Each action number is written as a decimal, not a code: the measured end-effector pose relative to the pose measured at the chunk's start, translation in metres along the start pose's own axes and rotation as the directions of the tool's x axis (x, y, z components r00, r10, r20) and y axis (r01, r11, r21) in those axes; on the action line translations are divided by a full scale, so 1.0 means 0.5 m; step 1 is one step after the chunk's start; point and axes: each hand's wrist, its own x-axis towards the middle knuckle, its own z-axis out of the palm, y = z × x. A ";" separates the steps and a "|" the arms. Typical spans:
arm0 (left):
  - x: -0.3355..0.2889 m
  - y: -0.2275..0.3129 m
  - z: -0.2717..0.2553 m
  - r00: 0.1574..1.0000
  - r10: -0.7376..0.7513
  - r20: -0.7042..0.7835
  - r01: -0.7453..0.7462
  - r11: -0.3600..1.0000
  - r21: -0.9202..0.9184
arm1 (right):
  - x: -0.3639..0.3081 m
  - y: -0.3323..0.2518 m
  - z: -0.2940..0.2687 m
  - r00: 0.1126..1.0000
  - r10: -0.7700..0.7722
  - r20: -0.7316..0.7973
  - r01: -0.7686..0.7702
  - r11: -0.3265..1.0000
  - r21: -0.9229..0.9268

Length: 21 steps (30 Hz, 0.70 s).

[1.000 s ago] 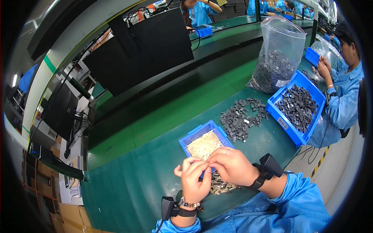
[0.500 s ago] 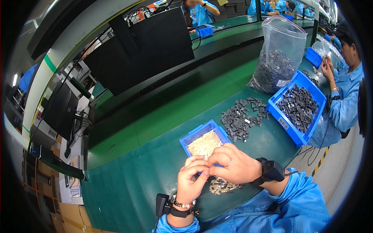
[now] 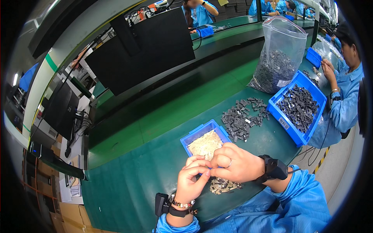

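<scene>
My left hand (image 3: 191, 178) and my right hand (image 3: 237, 164) meet fingertip to fingertip over the near edge of a small blue bin (image 3: 186, 140). Both are closed in a pinch; whatever sits between the fingers is hidden. Inside the bin lies a heap of small cream-coloured pieces (image 3: 206, 143). Just below my right hand, a scatter of small beige and dark metal-looking pieces (image 3: 223, 186) rests on the green mat. Beyond my right hand spreads a loose pile of small dark grey plastic parts (image 3: 241, 120).
A larger blue bin (image 3: 279, 112) of black parts stands at the right. Behind it is a clear bag (image 3: 278, 64) of dark parts. A black monitor (image 3: 140, 50) hangs over the green bench (image 3: 132, 186). A co-worker in a blue jacket (image 3: 345, 101) sits to the right.
My right hand has shifted very slightly, its fingers still pressed against those of my left hand. The bins and piles stay in place.
</scene>
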 end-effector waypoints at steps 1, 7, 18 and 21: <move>0.000 -0.002 -0.001 1.000 0.005 0.004 -0.005 1.000 -0.020 | 0.000 0.000 0.002 1.000 -0.001 -0.001 0.001 1.000 0.000; -0.003 0.002 0.002 0.999 -0.036 -0.023 0.033 0.994 -0.103 | 0.002 -0.001 0.004 1.000 0.003 -0.020 -0.004 1.000 -0.007; -0.008 -0.004 0.007 0.995 -0.067 -0.075 0.053 0.983 -0.174 | 0.001 -0.007 -0.001 0.981 0.195 0.010 -0.192 0.956 0.222; -0.006 -0.004 0.008 0.995 -0.050 -0.082 0.038 0.989 -0.144 | 0.004 -0.008 0.000 0.993 0.117 0.028 -0.120 0.985 0.121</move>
